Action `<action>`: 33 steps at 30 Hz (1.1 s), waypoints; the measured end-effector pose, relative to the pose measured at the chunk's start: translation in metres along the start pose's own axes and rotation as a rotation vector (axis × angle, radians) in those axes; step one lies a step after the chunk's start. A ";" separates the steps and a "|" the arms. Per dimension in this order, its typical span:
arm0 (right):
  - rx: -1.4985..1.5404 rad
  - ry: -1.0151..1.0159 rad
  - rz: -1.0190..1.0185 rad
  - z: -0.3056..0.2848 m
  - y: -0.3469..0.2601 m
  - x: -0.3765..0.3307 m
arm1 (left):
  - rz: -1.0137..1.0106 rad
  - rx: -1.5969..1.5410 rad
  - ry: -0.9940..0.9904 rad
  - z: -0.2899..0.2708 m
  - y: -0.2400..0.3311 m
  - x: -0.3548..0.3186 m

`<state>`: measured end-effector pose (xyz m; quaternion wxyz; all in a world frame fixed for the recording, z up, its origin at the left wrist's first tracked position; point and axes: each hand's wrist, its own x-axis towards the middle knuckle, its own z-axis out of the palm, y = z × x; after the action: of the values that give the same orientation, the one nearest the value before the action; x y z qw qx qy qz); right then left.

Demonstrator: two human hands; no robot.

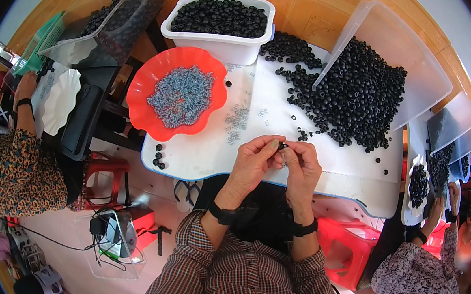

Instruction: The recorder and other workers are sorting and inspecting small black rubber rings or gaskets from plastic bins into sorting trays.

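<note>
In front of me, above the table's near edge, my left hand and my right hand meet, fingers closed in a pinch. Between their fingertips is a small black round part, mostly covered by the thumbs. A large heap of similar black round parts spills from a tipped clear bin to the right. On the left, a red scalloped bowl holds a pile of small grey-blue translucent pieces. More translucent pieces lie scattered on the white table, near the bowl.
A white tub full of black parts stands at the back. Several loose black parts sit at the table's left edge. Co-workers sit at left and right. Red stools and a clear box with cables stand below.
</note>
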<state>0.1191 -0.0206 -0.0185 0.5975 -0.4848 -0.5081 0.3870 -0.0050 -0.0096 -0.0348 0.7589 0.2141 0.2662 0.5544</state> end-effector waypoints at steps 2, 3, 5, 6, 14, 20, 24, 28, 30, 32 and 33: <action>-0.010 0.009 -0.006 0.000 0.001 0.000 | -0.001 0.005 0.011 0.000 0.000 0.000; -0.010 0.008 -0.006 0.000 0.001 0.000 | -0.001 0.005 0.011 0.001 -0.001 0.000; -0.035 0.015 -0.013 0.000 0.000 0.000 | -0.003 0.006 0.027 0.001 -0.001 0.000; -0.034 0.014 -0.013 0.000 0.000 0.000 | -0.002 0.007 0.028 0.001 -0.001 0.000; -0.040 0.002 -0.016 -0.001 0.000 0.001 | 0.013 0.043 0.051 0.001 -0.002 0.001; -0.086 0.001 -0.028 -0.003 0.002 0.001 | -0.003 0.017 0.029 0.003 0.003 -0.001; -0.112 0.003 -0.035 -0.004 0.000 0.002 | 0.004 0.047 0.018 0.001 0.002 -0.001; -0.218 -0.017 -0.108 -0.005 -0.001 0.003 | 0.021 0.073 0.021 0.000 -0.002 0.000; -0.269 -0.024 -0.140 -0.005 -0.005 0.004 | 0.026 0.082 0.025 0.000 -0.003 0.000; -0.300 -0.036 -0.156 -0.005 -0.009 0.004 | 0.045 0.091 0.059 0.003 -0.002 -0.001; -0.300 -0.036 -0.157 -0.005 -0.010 0.004 | 0.046 0.091 0.059 0.002 -0.002 -0.002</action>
<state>0.1243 -0.0202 -0.0085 0.5376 -0.5204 -0.6070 0.2679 -0.0024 -0.0119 -0.0342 0.7274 0.2380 0.3084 0.5649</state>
